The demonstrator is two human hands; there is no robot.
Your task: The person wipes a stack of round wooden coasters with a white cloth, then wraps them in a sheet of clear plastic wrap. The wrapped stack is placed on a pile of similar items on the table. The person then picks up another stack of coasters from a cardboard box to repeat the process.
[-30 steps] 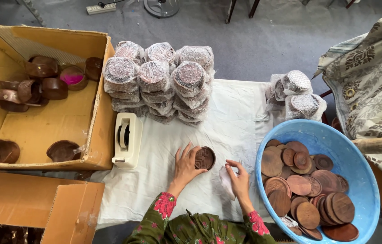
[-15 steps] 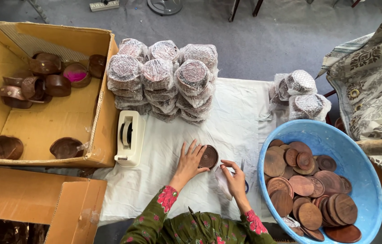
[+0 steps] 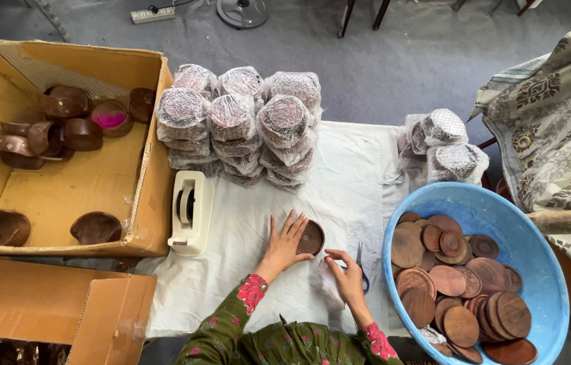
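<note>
Two hands worked close together on the white cloth (image 3: 258, 284). The left hand (image 3: 284, 243) lay spread wide and flat, its fingertips touching a round brown ridged disc (image 3: 310, 237) just to its right. The right hand (image 3: 346, 277) was curled loosely, pinching a bit of clear wrapping film (image 3: 329, 284); blue-handled scissors (image 3: 361, 270) lay just beside it. Right of that hand stood a blue basin (image 3: 535, 250) heaped with flat brown wooden discs (image 3: 457, 284). Left of the left hand sat a cream tape dispenser (image 3: 189, 211), and past it an open cardboard box (image 3: 62, 196) holding dark brown bowls (image 3: 62, 128). Beyond the hands, plastic-wrapped round bundles (image 3: 245, 122) were stacked in rows, with a smaller wrapped pile (image 3: 444, 145) farther right.
</note>
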